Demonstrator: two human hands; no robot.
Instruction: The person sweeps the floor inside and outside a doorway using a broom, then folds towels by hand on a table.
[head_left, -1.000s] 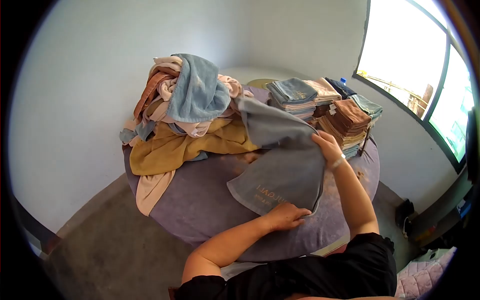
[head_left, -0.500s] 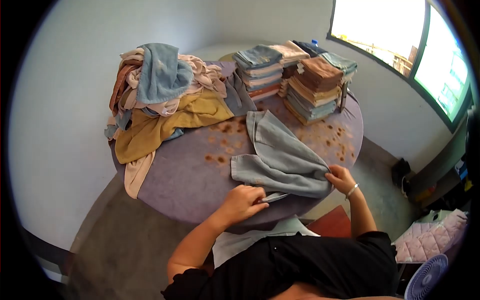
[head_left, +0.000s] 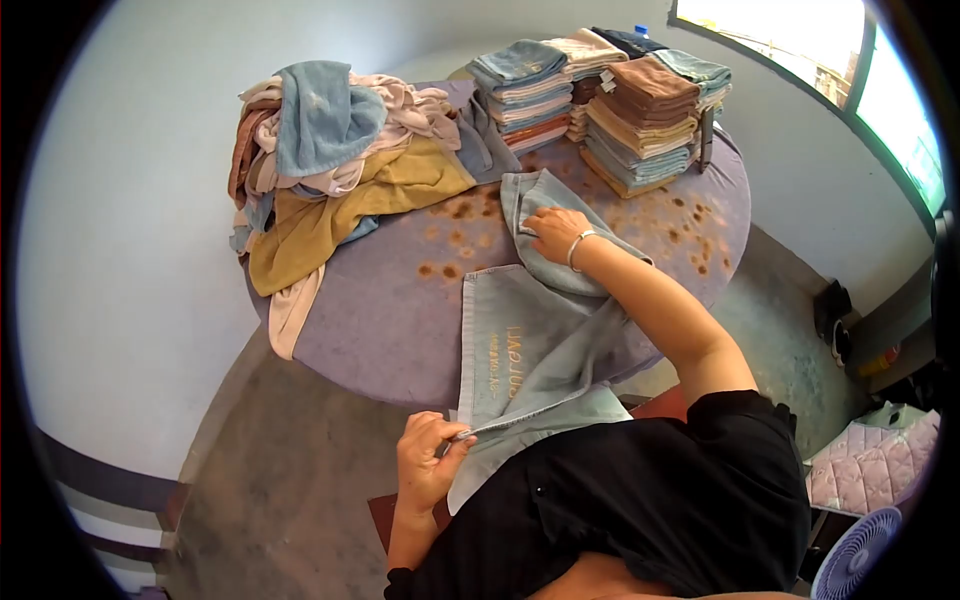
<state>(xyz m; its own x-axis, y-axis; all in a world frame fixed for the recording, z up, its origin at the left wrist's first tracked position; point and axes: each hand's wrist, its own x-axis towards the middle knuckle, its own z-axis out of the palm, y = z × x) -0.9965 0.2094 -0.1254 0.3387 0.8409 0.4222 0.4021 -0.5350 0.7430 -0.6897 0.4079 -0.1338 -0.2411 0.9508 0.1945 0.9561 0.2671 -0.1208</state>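
A grey-blue towel with orange stitched lettering lies partly spread over the near side of the round table. My left hand pinches its near corner, at the table's front edge and just above my lap. My right hand rests on the far part of the towel, where the fabric is bunched, with its fingers stretched out over the cloth. A bracelet circles my right wrist.
A loose heap of towels covers the table's left side, a mustard towel hanging at its front. Folded towel stacks stand at the back right. The purple tablecloth has brown stains. A fan is at lower right.
My right hand has moved from the towel's right end to its far left part. My left hand has drawn the near corner down towards me, opening the cloth and exposing the lettering.
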